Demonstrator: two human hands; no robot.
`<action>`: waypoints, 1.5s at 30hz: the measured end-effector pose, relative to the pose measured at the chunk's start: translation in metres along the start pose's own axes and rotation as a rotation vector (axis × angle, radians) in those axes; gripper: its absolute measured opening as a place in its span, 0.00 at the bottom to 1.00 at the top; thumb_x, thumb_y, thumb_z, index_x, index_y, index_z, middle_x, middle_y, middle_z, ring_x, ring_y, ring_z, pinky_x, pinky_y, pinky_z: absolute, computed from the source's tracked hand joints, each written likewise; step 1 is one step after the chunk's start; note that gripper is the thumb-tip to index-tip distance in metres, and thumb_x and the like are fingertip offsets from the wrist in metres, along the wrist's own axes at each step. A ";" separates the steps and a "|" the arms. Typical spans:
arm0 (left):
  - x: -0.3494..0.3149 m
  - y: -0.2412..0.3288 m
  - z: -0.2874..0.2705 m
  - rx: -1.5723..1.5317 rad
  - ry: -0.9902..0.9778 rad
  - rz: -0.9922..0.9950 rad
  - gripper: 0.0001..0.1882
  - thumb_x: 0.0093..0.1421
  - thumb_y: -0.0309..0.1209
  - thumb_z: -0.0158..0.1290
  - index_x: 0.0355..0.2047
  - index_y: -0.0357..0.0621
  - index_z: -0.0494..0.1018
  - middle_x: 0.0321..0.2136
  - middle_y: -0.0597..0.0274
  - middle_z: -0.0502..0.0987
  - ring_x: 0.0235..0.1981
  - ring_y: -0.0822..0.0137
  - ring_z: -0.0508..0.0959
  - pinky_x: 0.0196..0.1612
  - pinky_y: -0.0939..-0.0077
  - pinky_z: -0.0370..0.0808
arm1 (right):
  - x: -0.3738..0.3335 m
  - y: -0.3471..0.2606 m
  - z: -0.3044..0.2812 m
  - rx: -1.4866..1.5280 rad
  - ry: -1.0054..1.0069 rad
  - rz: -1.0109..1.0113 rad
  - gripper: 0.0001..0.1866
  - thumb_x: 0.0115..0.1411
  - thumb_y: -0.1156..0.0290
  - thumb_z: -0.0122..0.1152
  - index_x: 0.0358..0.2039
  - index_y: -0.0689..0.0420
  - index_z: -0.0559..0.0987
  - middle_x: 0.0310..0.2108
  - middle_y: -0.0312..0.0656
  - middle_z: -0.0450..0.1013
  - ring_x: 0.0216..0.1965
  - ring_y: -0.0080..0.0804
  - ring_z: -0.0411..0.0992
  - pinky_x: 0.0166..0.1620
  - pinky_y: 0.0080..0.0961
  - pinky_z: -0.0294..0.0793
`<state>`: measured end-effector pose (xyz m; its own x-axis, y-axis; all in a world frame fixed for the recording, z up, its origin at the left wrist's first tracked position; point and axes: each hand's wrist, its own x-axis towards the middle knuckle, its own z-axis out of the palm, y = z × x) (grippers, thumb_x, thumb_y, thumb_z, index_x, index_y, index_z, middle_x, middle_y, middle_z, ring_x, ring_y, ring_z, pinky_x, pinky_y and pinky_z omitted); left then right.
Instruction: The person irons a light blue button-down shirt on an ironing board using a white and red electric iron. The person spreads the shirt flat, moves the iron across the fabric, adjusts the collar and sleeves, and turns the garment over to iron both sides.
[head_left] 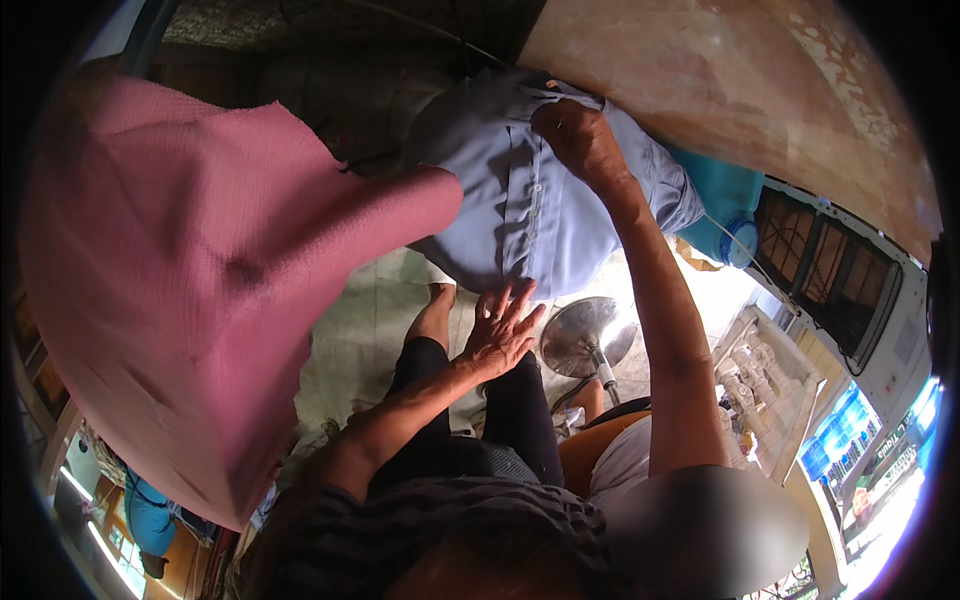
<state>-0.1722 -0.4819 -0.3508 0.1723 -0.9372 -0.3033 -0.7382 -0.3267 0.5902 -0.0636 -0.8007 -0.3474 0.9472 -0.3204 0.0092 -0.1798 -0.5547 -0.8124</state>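
A blue-grey button-up shirt (480, 170) hangs in front of me, its button placket running down toward my body. Up at its collar, my right hand (580, 140) is closed on the cloth, arm stretched out. My left hand (500, 335) is at the shirt's lower edge with its fingers spread, fingertips against the cloth by the placket. To the left, close to the shirt, hangs a large pink garment (200, 300) with one sleeve (400, 205) reaching toward the shirt.
A thin line (740, 240) runs past the shirt's right side. Beyond it are a turquoise jug (725, 200) and a brown panel (740, 90). A round metal stand base (575, 335) rests on the floor. Another person (620, 455) is close at my right. Blue cloth (150, 510) shows lower left.
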 end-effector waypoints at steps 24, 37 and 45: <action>-0.036 0.009 -0.060 -0.116 0.376 0.055 0.23 0.53 0.36 0.59 0.50 0.48 0.76 0.60 0.48 0.67 0.62 0.44 0.64 0.58 0.42 0.63 | -0.163 -0.172 -0.012 0.084 0.115 0.058 0.14 0.55 0.88 0.54 0.42 0.64 0.79 0.39 0.51 0.75 0.44 0.49 0.74 0.48 0.37 0.74; -0.223 0.072 -0.314 0.057 1.380 -0.186 0.12 0.54 0.26 0.59 0.40 0.48 0.78 0.33 0.62 0.75 0.36 0.56 0.75 0.39 0.62 0.72 | -0.010 -0.403 -0.060 0.253 0.107 -0.857 0.09 0.64 0.84 0.53 0.44 0.62 0.76 0.41 0.44 0.72 0.39 0.33 0.70 0.36 0.26 0.74; -0.471 -0.033 -0.336 0.323 1.820 -0.771 0.06 0.54 0.21 0.57 0.33 0.42 0.77 0.29 0.55 0.76 0.31 0.53 0.75 0.36 0.64 0.73 | 0.015 -0.483 0.058 0.089 -0.198 -0.840 0.14 0.60 0.87 0.54 0.45 0.59 0.76 0.41 0.44 0.73 0.37 0.32 0.72 0.35 0.26 0.74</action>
<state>-0.0100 -0.0704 0.0234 0.6346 0.2924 0.7154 -0.2316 -0.8111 0.5371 0.0524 -0.4929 0.0111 0.7873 0.3127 0.5314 0.6135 -0.4825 -0.6252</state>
